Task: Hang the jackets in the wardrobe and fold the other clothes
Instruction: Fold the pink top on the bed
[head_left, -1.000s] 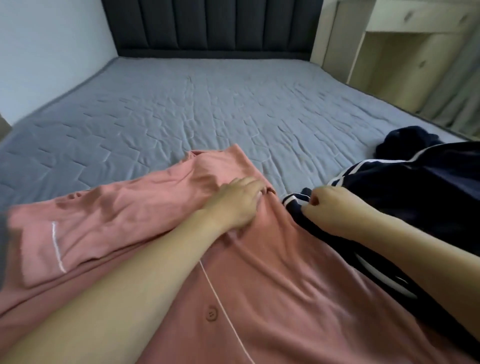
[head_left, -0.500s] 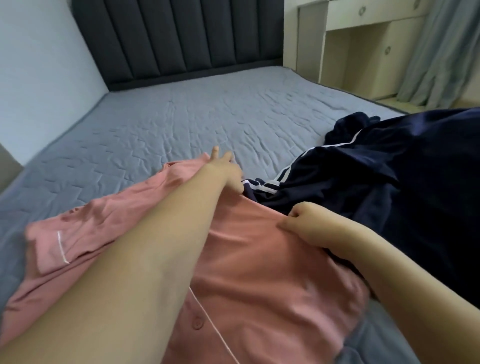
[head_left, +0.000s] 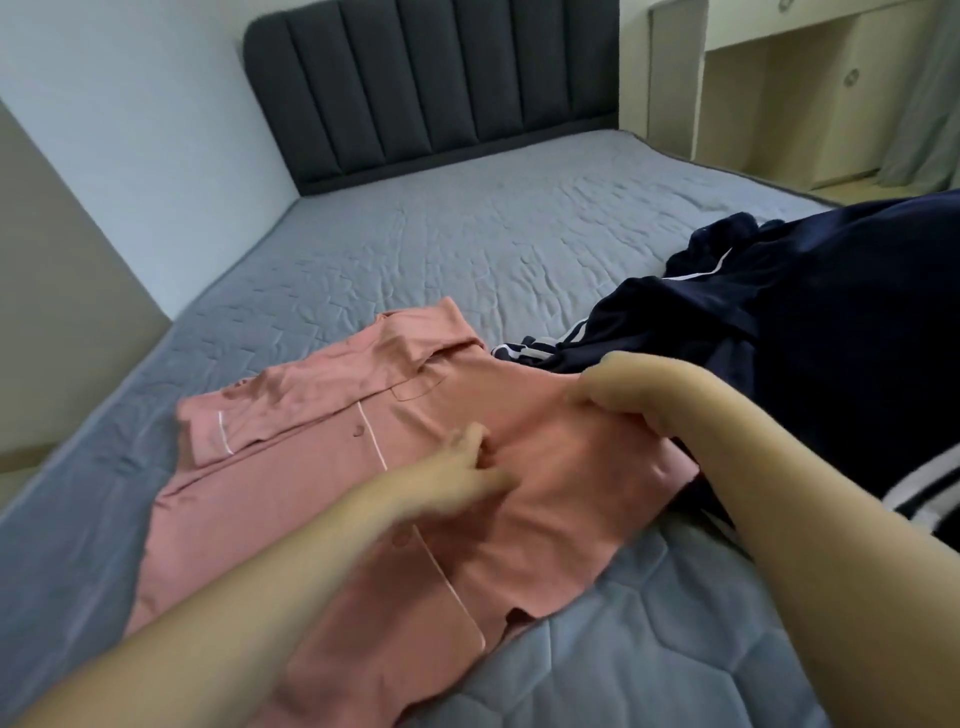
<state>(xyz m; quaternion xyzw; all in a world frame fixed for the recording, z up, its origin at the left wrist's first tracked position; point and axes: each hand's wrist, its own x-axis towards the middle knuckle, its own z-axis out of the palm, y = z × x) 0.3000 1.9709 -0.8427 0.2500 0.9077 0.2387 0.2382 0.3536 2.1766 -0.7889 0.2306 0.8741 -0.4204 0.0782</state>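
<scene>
Here the pink shirt (head_left: 415, 467) lies face up on the near half of the bed (head_left: 467, 249), collar at the far end, its left sleeve already folded in across the chest; the step in hand looks like bringing the right side over. The right hand (head_left: 639, 395) pinches the shirt's right edge, fingers curled into a bunch of cloth; the left hand (head_left: 467, 462) rests near the button placket, blurred, so I cannot tell whether its fingers are spread or curled. To do it well, I would pin the cloth flat beside the placket with the left hand, carry the right edge over in one sweep to mirror the folded sleeve, then smooth outward; the knit looks limp and will likely wrinkle if dragged. The navy jacket (head_left: 810, 332) lies touching the shirt's right side and may be covering the right sleeve, which cannot be seen; the jacket runs out of frame at right; the shirt's hem is hidden under the left forearm.
</scene>
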